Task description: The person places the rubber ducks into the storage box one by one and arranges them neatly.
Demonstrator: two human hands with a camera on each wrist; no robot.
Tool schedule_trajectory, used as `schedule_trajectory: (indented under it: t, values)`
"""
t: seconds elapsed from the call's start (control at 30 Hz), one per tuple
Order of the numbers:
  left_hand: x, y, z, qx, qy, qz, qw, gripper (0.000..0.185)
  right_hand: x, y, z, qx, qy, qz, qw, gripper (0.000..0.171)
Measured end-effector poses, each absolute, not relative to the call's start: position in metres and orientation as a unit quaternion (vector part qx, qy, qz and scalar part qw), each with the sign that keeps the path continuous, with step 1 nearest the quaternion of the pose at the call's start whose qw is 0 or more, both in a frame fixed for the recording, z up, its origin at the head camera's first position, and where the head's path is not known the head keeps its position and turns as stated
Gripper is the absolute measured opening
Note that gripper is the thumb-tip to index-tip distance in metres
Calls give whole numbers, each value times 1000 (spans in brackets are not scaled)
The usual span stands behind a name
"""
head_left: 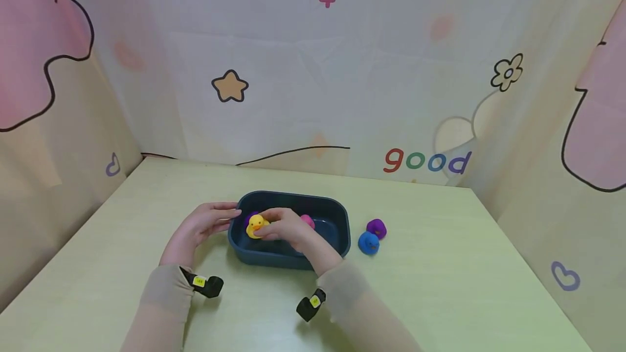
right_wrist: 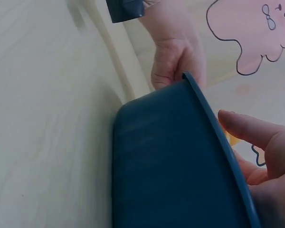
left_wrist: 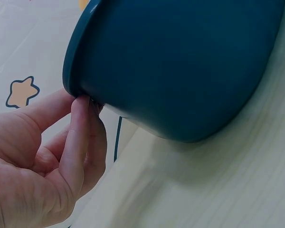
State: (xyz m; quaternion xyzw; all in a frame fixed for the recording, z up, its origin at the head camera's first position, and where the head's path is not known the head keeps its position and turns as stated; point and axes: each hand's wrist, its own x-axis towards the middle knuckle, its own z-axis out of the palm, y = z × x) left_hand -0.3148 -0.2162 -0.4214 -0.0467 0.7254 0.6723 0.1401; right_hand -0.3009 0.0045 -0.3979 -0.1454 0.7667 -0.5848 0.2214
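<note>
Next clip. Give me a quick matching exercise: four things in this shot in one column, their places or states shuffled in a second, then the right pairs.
Things:
1. yellow duck
2. blue duck
3. left hand
4. pink duck

Places or states:
A. on the table, right of the tub, beside the purple duck
B. at the tub's left rim
C. held by the right hand over the tub
D. inside the tub, behind the right hand

Pairs: 1-C, 2-A, 3-B, 4-D

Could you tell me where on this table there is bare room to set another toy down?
The pale green table is bare in front of the blue rubber duck and purple rubber duck, and behind the dark blue plastic tub. It is crowded at the tub's left end, where both hands and the yellow rubber duck meet.
</note>
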Motion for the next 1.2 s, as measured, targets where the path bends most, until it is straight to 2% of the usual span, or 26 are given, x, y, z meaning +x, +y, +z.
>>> schedule_trajectory:
  t: [0.23,0.53,0.73,1.2]
  values:
    - [-315,-217,-422,-29,716,683,142,61,-295,-5,-402,-144,820,-512,212,39]
    - [-316,-217,-424,-38,717,682,139,60,-293,-15,-409,-144,865,-438,200,28]
    - [-316,-216,-425,-31,709,691,140,59,-293,-22,-413,-155,888,-397,171,25]
    - [-316,-217,-424,-30,723,676,137,61,-292,-21,-411,-176,902,-362,154,23]
